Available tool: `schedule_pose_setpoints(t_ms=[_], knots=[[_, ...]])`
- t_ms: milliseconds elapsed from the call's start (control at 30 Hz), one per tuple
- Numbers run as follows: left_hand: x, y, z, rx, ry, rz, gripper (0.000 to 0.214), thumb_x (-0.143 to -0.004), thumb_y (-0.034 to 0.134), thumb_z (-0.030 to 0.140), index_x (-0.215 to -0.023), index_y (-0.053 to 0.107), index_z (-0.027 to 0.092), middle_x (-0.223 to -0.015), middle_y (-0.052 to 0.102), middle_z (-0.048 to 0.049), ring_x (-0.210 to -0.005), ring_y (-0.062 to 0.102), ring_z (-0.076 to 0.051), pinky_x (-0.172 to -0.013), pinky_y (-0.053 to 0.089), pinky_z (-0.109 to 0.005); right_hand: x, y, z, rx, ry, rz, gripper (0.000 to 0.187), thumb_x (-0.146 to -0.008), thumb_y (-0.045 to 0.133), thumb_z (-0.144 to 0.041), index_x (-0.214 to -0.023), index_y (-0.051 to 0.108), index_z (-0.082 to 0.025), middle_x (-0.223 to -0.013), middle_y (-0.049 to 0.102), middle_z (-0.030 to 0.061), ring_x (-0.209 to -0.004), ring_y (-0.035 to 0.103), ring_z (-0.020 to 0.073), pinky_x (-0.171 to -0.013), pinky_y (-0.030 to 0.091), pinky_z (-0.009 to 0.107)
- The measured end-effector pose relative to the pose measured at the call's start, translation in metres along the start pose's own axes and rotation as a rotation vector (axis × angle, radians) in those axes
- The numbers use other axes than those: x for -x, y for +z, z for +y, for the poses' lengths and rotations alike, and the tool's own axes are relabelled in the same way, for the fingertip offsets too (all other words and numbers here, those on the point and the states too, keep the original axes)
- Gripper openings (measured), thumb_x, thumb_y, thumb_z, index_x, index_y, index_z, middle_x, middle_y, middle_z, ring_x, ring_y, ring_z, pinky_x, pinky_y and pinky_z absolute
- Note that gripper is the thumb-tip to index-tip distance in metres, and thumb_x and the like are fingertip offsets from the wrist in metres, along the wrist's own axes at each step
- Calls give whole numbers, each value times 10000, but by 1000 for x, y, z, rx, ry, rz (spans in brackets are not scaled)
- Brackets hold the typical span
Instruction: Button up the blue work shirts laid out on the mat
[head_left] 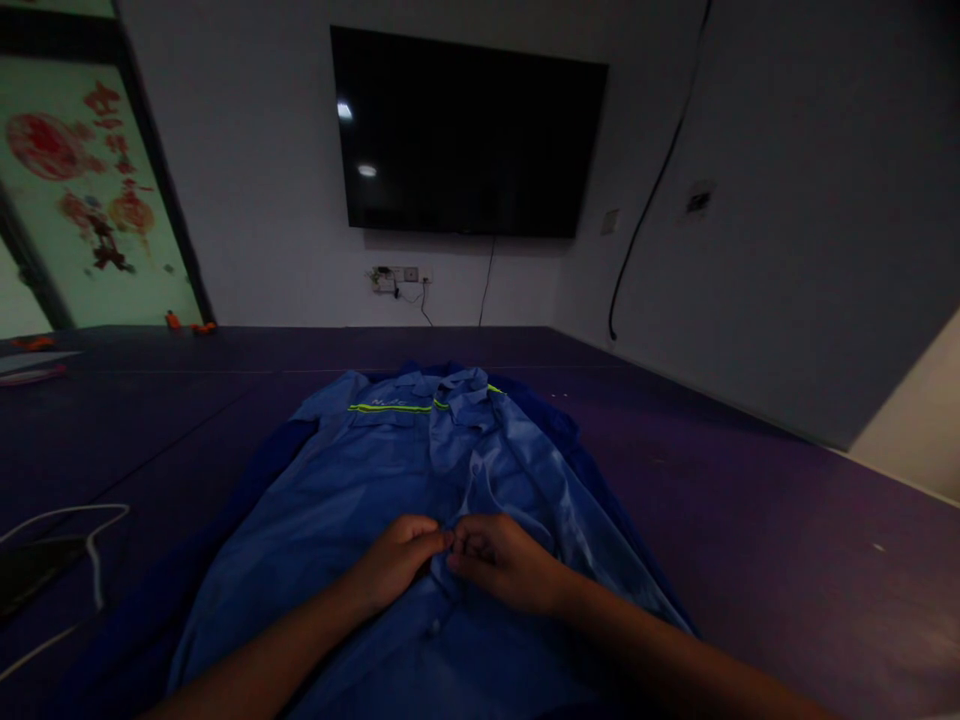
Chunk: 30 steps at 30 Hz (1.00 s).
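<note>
A blue work shirt with yellow-green stripes across the chest lies spread on the purple floor, its collar away from me. Darker blue cloth shows along both of its sides. Both hands meet over the front placket, low on the shirt. My left hand is closed, thumb and fingers pinching the placket's edge. Close against it, my right hand is curled with fingertips on the same bit of cloth. Whatever small part sits between the fingertips is hidden. Below the hands, a pale button-like dot shows on the placket.
A white cable curls beside a dark flat object at the left. Small orange items lie near the glass door. A television hangs on the far wall, and a black cable hangs on the right.
</note>
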<state>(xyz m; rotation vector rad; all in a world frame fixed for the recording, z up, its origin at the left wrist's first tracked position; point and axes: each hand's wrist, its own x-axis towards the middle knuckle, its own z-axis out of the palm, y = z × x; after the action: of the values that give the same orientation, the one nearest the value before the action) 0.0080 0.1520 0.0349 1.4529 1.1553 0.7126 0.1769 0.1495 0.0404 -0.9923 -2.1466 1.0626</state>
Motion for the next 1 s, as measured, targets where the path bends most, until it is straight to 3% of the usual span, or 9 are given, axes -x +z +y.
schedule_pose_setpoints(t_ms=[433,700,1000], knots=[[6,0,6,-53,116,-14,461,-658,495,598,-517,367,179,-422,261,89,-428,220,-54,-438,145,-216,-3,1,4,-203,118,14,146,-723,573,-281,-664,513,-162,-458,417,-74,-402,325,51,-379,182,174],[9,2,6,-384,277,-7,395,-763,424,474,-518,344,174,-498,285,63,-492,298,-71,-469,206,-212,-5,6,15,-289,175,40,164,-663,625,-283,-624,542,-147,-442,443,-69,-390,339,45,-383,194,176],[14,1,6,-745,277,27,297,-642,607,393,-581,427,165,-529,404,64,-519,368,-74,-502,225,-207,-9,9,15,-397,265,71,99,-570,634,-176,-548,542,-147,-413,448,-74,-383,354,44,-386,230,173]])
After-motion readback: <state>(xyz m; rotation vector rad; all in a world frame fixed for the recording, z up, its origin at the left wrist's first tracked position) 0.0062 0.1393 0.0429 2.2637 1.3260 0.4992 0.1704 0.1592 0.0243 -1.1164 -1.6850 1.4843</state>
